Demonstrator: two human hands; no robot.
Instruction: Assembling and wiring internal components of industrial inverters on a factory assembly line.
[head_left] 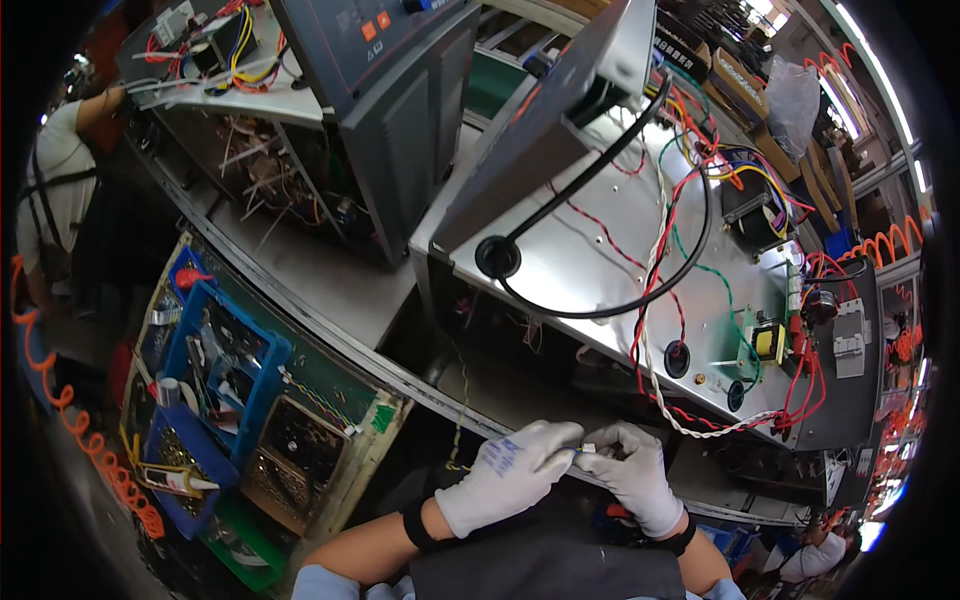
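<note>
My two gloved hands meet low in the middle, in front of the open machine chassis (560,230). My left hand (510,475) is closed, its thumb and finger pinching a thin wire just beside a small white plug connector (588,448). The fingers of my right hand (635,475) are closed around that connector from the other side. A twisted yellow and dark wire (463,385) hangs from the chassis and runs down behind my left hand; whether it leads to the connector is hidden by the glove.
Red, white and green wires (655,265) and a thick black cable (600,312) cross the chassis top. Another grey machine (400,130) stands at the far left. On the left lie a blue tool bin (275,350) and a brown tray (290,490). Someone (55,165) works at far left.
</note>
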